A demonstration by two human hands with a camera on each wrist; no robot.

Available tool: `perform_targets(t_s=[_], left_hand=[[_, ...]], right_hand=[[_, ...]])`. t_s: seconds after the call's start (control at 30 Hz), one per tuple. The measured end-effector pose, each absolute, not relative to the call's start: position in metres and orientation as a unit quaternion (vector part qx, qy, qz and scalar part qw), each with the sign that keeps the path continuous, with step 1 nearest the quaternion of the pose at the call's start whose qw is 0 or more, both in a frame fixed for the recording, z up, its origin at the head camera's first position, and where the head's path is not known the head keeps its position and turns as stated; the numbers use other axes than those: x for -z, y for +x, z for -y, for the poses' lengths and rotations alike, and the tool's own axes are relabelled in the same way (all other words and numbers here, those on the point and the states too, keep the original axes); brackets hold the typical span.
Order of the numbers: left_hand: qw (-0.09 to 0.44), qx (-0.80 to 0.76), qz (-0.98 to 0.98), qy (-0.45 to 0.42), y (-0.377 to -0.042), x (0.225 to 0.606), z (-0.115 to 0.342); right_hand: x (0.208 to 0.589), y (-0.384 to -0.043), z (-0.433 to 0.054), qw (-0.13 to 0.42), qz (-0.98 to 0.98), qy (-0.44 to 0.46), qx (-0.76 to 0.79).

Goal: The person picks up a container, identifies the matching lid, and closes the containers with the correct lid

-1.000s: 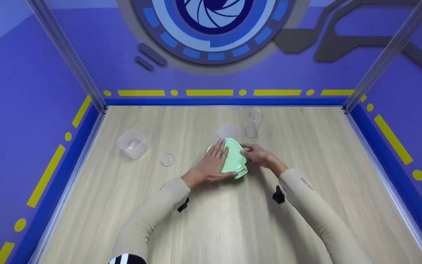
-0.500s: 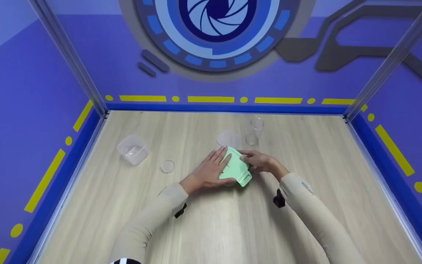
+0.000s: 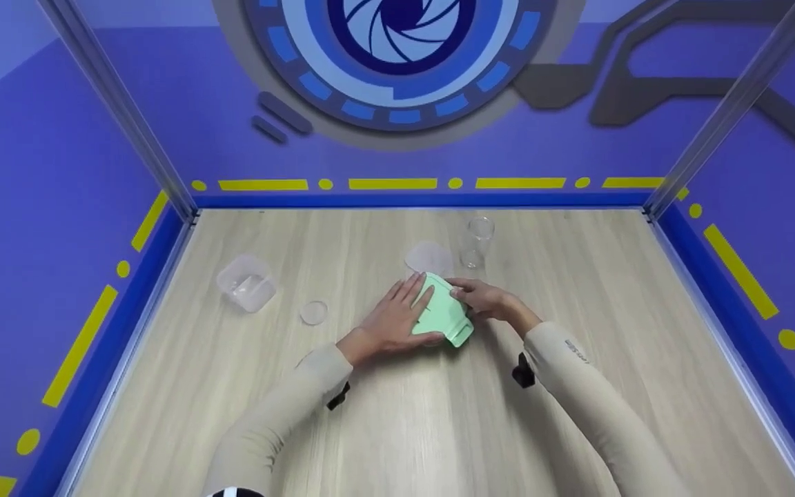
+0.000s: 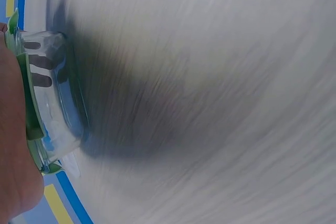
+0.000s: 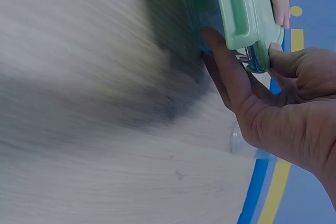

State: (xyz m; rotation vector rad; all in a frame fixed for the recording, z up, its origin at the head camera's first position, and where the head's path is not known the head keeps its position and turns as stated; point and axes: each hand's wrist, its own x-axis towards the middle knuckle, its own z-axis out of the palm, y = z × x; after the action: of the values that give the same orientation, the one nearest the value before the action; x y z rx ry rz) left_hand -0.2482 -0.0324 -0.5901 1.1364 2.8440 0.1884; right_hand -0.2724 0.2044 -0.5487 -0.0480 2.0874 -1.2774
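Note:
A glass food container (image 4: 63,103) with a mint-green lid (image 3: 447,310) is between both hands, near the middle of the table. My left hand (image 3: 396,319) lies across the lid from the left, fingers straight and spread, thumb along the near edge. From the right, my right hand (image 3: 486,299) grips a corner of the container. Its thumb rests at the lid's rim and its fingers reach along the glass wall, as the right wrist view shows. Locking flaps (image 5: 231,9) stand out along the lid's sides. The left palm hides part of the lid.
Behind the container lie a thin translucent disc (image 3: 428,257) and a clear glass tumbler (image 3: 478,241). To the left are a translucent square tub (image 3: 248,284) and a small clear round lid (image 3: 314,313). Blue walls (image 3: 397,159) enclose the wooden table on three sides.
Since one second ago the container and lid have turned slightly under my hands, shifting the near flap a little rightward. Both hands keep their places on it. The head view has tilted a little.

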Motion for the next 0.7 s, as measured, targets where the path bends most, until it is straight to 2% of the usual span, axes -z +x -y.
perform_targets(t_s=[0.3, 0.43, 0.53, 0.7], left_hand=[[0.034, -0.069, -0.930, 0.360, -0.247, 0.589, 0.031], [0.033, -0.068, -0.934, 0.349, -0.244, 0.591, 0.029], [0.033, -0.070, -0.937, 0.341, -0.240, 0.591, 0.027], [0.023, -0.063, -0.943, 0.325, -0.233, 0.590, 0.019]], right_hand=[[0.551, -0.274, -0.204, 0.329, -0.809, 0.018, 0.487], [0.554, -0.271, -0.203, 0.308, -0.813, 0.026, 0.494], [0.556, -0.265, -0.200, 0.273, -0.825, 0.019, 0.495], [0.565, -0.251, -0.198, 0.175, -0.861, -0.003, 0.478]])
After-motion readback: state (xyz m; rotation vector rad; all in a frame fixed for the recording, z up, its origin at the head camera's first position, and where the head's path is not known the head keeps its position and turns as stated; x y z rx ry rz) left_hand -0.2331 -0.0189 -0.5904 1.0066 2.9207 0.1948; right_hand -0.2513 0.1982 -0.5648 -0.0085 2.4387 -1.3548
